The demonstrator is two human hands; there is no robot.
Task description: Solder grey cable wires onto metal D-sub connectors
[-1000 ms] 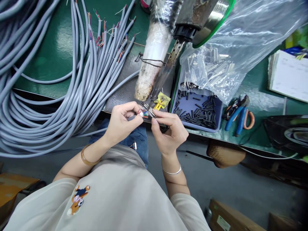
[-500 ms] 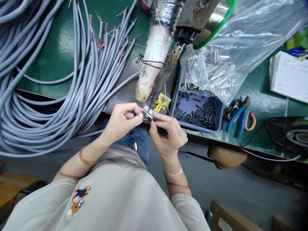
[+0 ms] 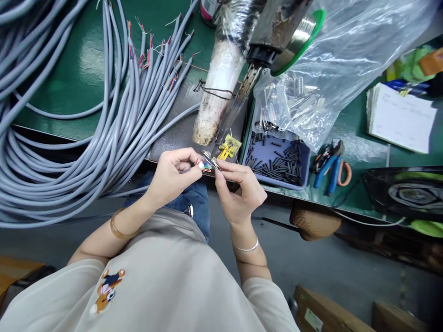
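Observation:
My left hand (image 3: 177, 174) is closed in a pinch on thin coloured wires (image 3: 206, 168) fanned out beside its thumb tip. Between the thumb and fingers of my right hand (image 3: 241, 185) is a multi-pin metal connector (image 3: 209, 159), its row of contacts next to the wires. Whether any wire is joined to it is too small to tell. Just above the connector, a hot-tool barrel with a perforated metal sleeve (image 3: 246, 85) slants down, its tip close to the work. A wrapped white cylinder (image 3: 217, 94) lies alongside it.
Grey cables (image 3: 114, 152) with stripped ends cover the left bench. On the right are a blue tray (image 3: 304, 180) of black tubes, a clear bag (image 3: 341, 87) of metal connectors, pliers (image 3: 332, 173), a solder spool (image 3: 304, 41) and a paper pad (image 3: 401, 117). A small connector (image 3: 191, 210) rests by my lap.
The connector has turned in my right fingers and now shows a darker, more upright face. Both hands stay close together. The whole view has shifted slightly, with bench items moving left.

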